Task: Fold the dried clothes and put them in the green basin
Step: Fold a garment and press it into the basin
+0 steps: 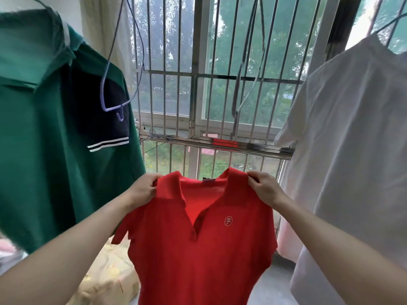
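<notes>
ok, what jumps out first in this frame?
The red polo, held up at centre: the left hand and right hand each pinch a shoulder beside the collar. A green polo hangs at left and a white garment at right. Between them an empty purple hanger dangles before the barred window.

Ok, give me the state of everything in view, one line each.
red polo shirt: unfolded, held up by the shoulders.
left hand: pinches one shoulder.
right hand: pinches the other shoulder.
green polo shirt: hanging, unfolded.
white garment: hanging, unfolded.
purple hanger: hanging empty.
grey hanger: hanging empty.
</notes>
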`<state>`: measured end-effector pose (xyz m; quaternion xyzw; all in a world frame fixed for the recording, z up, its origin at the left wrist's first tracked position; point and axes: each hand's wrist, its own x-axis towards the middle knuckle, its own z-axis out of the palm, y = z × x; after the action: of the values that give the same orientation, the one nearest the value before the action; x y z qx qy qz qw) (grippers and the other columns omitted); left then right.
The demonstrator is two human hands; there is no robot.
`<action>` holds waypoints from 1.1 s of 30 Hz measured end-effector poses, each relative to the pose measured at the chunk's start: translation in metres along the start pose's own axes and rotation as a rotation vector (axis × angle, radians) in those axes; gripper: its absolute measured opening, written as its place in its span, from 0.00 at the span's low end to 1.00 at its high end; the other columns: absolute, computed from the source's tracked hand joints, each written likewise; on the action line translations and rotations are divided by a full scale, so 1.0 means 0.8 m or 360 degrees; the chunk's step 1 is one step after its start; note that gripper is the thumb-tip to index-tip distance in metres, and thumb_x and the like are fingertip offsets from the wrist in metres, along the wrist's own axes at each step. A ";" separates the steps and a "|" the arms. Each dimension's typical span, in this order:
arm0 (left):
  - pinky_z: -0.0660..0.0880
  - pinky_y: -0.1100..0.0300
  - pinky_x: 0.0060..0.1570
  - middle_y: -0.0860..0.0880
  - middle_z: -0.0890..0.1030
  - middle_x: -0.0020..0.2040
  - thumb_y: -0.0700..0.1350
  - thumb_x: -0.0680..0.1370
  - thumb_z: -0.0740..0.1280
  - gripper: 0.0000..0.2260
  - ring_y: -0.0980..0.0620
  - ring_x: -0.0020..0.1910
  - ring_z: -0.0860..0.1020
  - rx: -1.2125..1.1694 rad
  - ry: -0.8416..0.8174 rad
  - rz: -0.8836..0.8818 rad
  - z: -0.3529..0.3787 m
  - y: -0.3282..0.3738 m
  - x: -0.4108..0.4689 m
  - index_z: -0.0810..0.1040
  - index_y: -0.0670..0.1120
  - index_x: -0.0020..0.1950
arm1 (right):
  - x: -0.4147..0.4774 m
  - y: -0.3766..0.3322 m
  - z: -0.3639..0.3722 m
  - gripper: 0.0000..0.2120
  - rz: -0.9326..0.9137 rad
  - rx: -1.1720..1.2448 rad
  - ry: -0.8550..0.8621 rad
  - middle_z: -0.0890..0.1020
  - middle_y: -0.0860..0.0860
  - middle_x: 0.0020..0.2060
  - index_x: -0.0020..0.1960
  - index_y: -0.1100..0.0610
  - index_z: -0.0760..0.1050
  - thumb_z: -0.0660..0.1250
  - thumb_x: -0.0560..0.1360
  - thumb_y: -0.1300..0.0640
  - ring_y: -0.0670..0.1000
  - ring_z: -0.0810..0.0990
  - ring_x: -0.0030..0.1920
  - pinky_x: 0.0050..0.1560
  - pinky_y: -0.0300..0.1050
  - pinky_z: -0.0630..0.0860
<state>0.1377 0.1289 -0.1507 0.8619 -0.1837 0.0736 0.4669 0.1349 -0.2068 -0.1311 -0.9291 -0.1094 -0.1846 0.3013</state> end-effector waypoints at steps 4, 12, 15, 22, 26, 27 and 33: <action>0.77 0.59 0.38 0.43 0.81 0.39 0.32 0.74 0.68 0.03 0.50 0.38 0.78 -0.0308 0.0077 -0.0042 0.007 0.006 -0.003 0.79 0.36 0.46 | 0.006 0.002 0.002 0.09 0.0034 0.0233 0.0118 0.76 0.53 0.43 0.50 0.61 0.81 0.62 0.78 0.64 0.52 0.74 0.47 0.51 0.47 0.69; 0.71 0.56 0.36 0.48 0.78 0.32 0.40 0.72 0.72 0.06 0.54 0.31 0.72 0.0144 0.0218 -0.0003 0.002 0.008 0.010 0.75 0.43 0.38 | 0.010 0.000 0.007 0.10 0.0136 0.0437 0.0282 0.81 0.53 0.41 0.51 0.61 0.80 0.60 0.80 0.61 0.53 0.78 0.44 0.47 0.48 0.72; 0.66 0.60 0.32 0.55 0.74 0.28 0.50 0.63 0.71 0.09 0.57 0.29 0.69 0.0125 0.0062 -0.0058 -0.008 0.028 0.007 0.75 0.46 0.33 | 0.009 0.000 0.003 0.12 0.0103 0.0390 0.0280 0.80 0.53 0.40 0.50 0.62 0.79 0.58 0.81 0.59 0.52 0.76 0.43 0.44 0.47 0.70; 0.72 0.69 0.29 0.48 0.79 0.33 0.33 0.75 0.60 0.10 0.59 0.27 0.75 -0.0009 -0.0113 -0.0400 -0.038 0.050 0.015 0.81 0.40 0.43 | 0.010 -0.004 -0.014 0.05 -0.0011 -0.0019 -0.0067 0.80 0.52 0.41 0.48 0.58 0.79 0.64 0.75 0.62 0.54 0.78 0.44 0.44 0.45 0.71; 0.70 0.69 0.27 0.48 0.79 0.36 0.36 0.78 0.61 0.09 0.56 0.30 0.74 0.0414 -0.0057 -0.0383 -0.038 0.034 0.012 0.79 0.45 0.43 | 0.007 -0.002 -0.011 0.07 -0.0020 -0.0113 -0.0106 0.77 0.51 0.42 0.51 0.60 0.79 0.64 0.76 0.65 0.52 0.75 0.45 0.43 0.41 0.66; 0.69 0.68 0.25 0.48 0.78 0.34 0.36 0.78 0.61 0.10 0.56 0.27 0.73 0.0471 -0.0016 -0.0407 -0.036 0.031 0.012 0.79 0.45 0.42 | 0.007 -0.002 -0.009 0.08 -0.0005 -0.0137 -0.0110 0.78 0.52 0.42 0.52 0.60 0.79 0.64 0.76 0.65 0.52 0.75 0.45 0.44 0.40 0.66; 0.72 0.60 0.26 0.45 0.77 0.33 0.38 0.80 0.60 0.08 0.50 0.28 0.74 0.0576 0.0141 -0.0575 -0.027 0.031 0.005 0.78 0.43 0.46 | 0.011 -0.020 0.005 0.07 0.0184 -0.0215 -0.0164 0.80 0.57 0.45 0.52 0.60 0.78 0.61 0.78 0.62 0.56 0.80 0.44 0.40 0.41 0.73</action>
<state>0.1325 0.1335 -0.1187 0.9462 0.0101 0.0583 0.3181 0.1388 -0.1909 -0.1221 -0.9603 -0.0583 -0.1258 0.2420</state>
